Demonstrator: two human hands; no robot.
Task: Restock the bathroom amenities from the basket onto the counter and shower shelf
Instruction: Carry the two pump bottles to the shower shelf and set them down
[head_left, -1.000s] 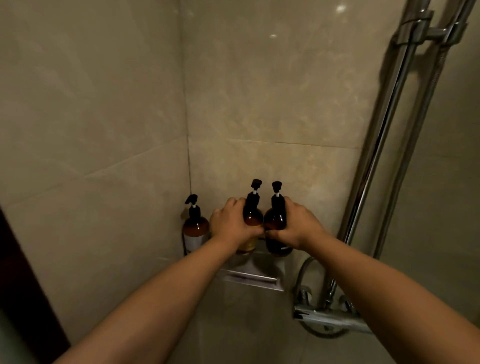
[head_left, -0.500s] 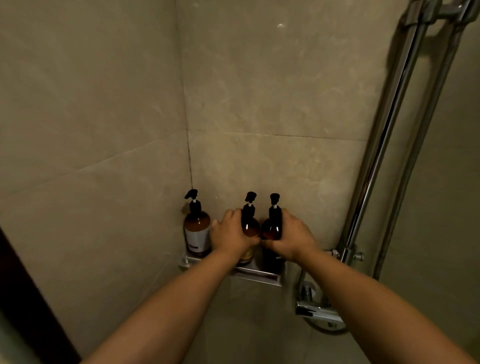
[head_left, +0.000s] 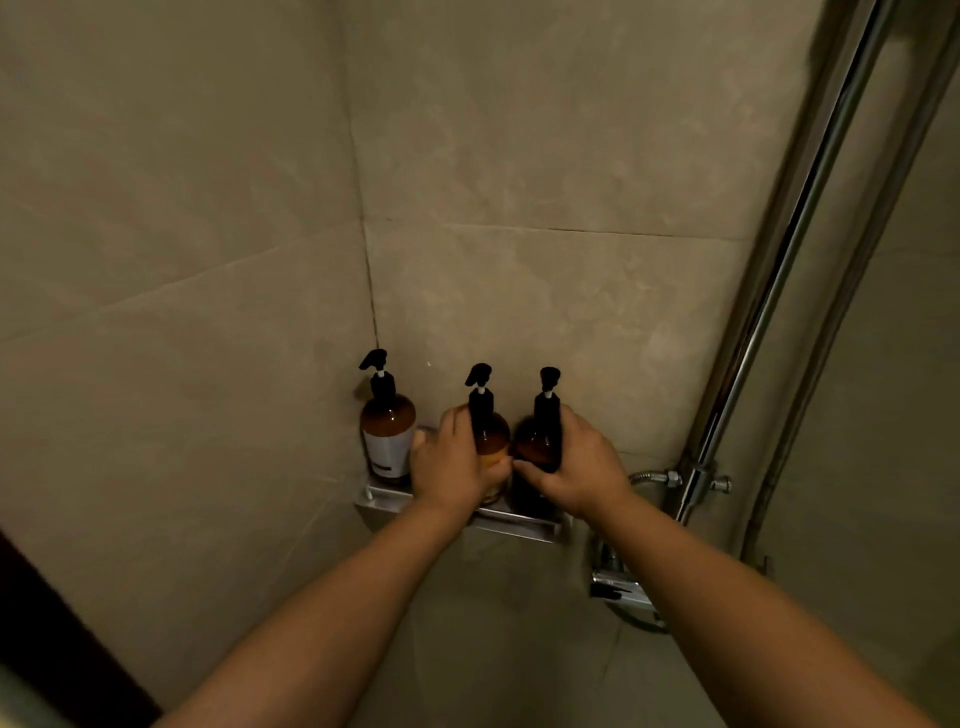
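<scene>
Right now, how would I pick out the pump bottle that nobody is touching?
Find the metal shower shelf in the tiled corner, left of the chrome riser pipe. Three amber pump bottles stand on it. Yours is the leftmost bottle, nearest the corner: the only one showing a white label, and neither hand holds it.

Both arms outstretched; left hand (head_left: 457, 462) and right hand (head_left: 576, 467) curled closed.

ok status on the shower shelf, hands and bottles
Left hand gripping middle bottle, right hand gripping right bottle. Both on shower shelf beside left bottle. Nothing in the way.
</scene>
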